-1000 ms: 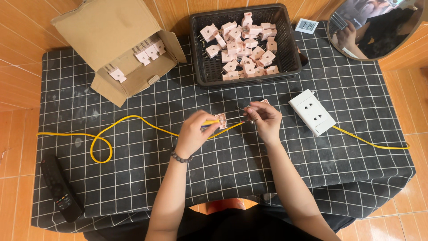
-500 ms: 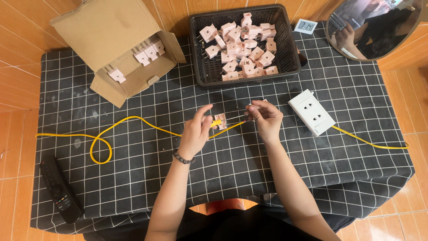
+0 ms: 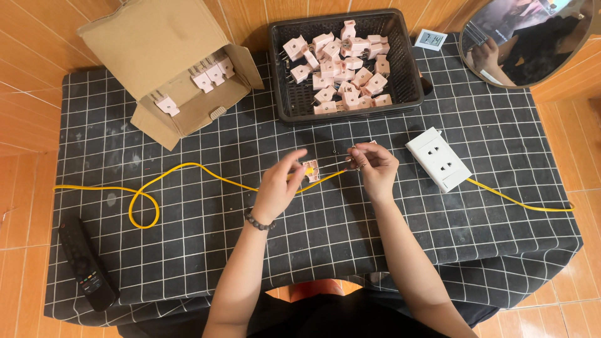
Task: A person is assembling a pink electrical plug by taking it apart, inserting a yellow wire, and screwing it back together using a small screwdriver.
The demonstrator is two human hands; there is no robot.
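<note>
**Plug Half Held at the Yellow Cable: Fitting of Small Part in Hand**

While the left hand (image 3: 278,191) pinches an open pink plug half (image 3: 310,169) where the yellow cable (image 3: 188,168) enters it, the right hand (image 3: 374,168) closes its fingertips on a thin metal piece (image 3: 341,158); the piece is too small to identify with certainty. Both hands hover just above the bench (image 3: 250,144), which is covered by a black checked cloth.

Reference landmark: the plug half.
- Black basket (image 3: 410,75) of pink plug parts: beyond the plug half, well apart.
- Cardboard box (image 3: 150,50) with more pink parts: beyond and to the left.
- White socket block (image 3: 439,158): to the right, just past the right hand, with the cable running on from it.
- Black remote (image 3: 87,266): far to the near left.

Judgement: the step in hand appears to be assembly of the plug on the cable end. The next move calls for steady alignment of the metal piece with the plug half, with the left-hand grip kept firm so the cable does not slip.
</note>
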